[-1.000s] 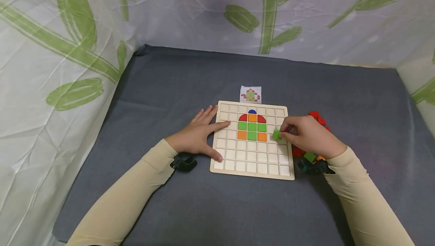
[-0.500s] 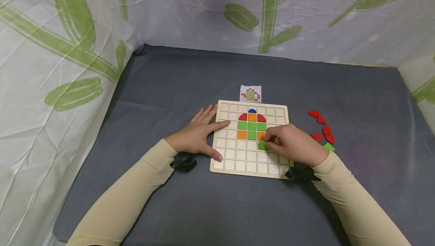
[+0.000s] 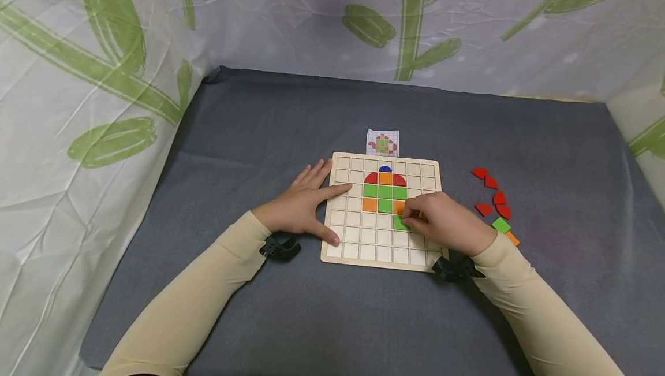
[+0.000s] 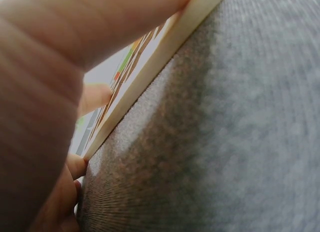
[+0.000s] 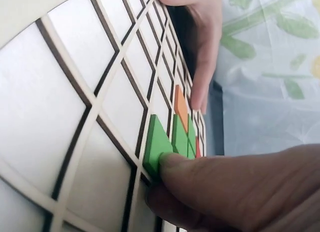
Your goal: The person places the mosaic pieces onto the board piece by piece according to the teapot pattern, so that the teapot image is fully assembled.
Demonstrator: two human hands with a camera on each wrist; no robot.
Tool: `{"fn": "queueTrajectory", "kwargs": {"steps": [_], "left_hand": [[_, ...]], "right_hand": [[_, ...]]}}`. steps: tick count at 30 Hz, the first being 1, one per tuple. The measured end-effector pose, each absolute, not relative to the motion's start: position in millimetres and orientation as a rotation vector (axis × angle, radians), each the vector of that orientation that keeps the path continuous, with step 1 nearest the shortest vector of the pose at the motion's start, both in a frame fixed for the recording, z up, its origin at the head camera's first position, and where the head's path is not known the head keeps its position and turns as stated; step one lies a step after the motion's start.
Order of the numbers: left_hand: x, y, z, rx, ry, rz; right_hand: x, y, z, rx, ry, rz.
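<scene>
A wooden grid board [image 3: 363, 252] lies on the dark cloth, with a block of coloured pieces in its upper middle: blue and red rounded ones above orange and green squares. My right hand [image 3: 449, 220] pinches a green square [image 3: 399, 223] between thumb and fingers, at the cell just below the right orange square. In the right wrist view the thumb presses that green square [image 5: 156, 144], which sits tilted over its cell. My left hand [image 3: 298, 208] lies spread at the board's left edge, thumb and index finger on the board; the left wrist view shows the board's side edge [image 4: 135, 94] beside it.
A small printed card [image 3: 383, 144] with a coloured grid picture touches the board's far edge. Right of the board lie several red pieces [image 3: 483, 209], a green square [image 3: 501, 225] and an orange piece [image 3: 512, 238], partly by the right sleeve. Patterned curtains [image 3: 312, 23] stand behind the cloth.
My right hand has moved left across the board with the green square, from the right columns to below the right orange square. Over the last half second it shifted only slightly. My left hand stayed put.
</scene>
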State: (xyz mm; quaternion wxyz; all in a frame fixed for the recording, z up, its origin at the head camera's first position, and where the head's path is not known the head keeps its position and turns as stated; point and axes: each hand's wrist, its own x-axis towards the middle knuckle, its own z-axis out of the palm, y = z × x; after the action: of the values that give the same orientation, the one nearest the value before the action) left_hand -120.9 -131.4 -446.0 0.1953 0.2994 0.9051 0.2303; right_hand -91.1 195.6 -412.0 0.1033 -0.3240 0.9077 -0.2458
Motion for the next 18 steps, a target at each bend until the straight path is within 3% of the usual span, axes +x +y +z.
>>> {"fn": "queueTrajectory", "kwargs": {"steps": [11, 18], "left_hand": [[-119.8, -131.9, -445.7, 0.845, 2.537, 0.651], [-119.9, -130.8, -444.0, 0.838, 2.534, 0.642]], "right_hand": [[-91.1, 202.5, -409.3, -0.930, 2.655, -0.758], [-95.3, 230.7, -390.9, -0.767, 2.755, -0.675]]}}
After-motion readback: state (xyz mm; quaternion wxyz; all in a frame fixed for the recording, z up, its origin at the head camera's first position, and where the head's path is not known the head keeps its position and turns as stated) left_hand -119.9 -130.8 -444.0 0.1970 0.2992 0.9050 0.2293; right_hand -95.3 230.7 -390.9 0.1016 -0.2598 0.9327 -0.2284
